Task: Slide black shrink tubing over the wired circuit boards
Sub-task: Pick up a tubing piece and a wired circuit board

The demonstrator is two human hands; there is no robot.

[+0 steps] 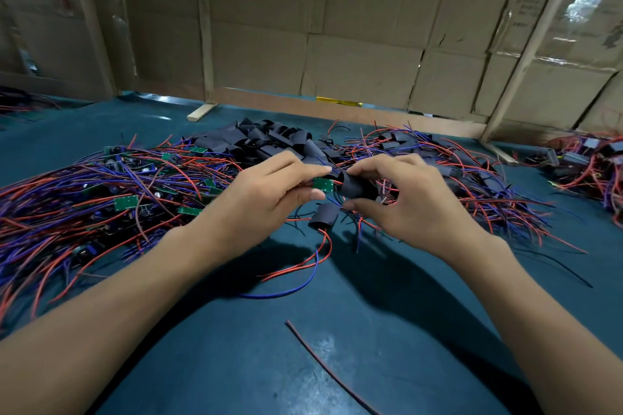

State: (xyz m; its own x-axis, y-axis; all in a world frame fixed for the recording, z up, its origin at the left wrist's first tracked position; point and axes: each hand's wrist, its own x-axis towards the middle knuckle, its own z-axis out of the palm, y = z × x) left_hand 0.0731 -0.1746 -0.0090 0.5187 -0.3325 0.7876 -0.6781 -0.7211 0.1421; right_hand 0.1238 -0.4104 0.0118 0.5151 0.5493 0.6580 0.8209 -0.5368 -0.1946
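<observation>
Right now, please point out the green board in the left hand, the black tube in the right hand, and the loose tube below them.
green board [322,184], head view, its visible face.
black tube [354,186], head view, its middle.
loose tube [324,216], head view, its middle.

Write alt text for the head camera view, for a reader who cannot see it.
A person's left hand pinches a green circuit board at the mouth of a black shrink tube held by the right hand. They work above a teal table heaped with red and blue wired boards and a pile of black tubing.
</observation>
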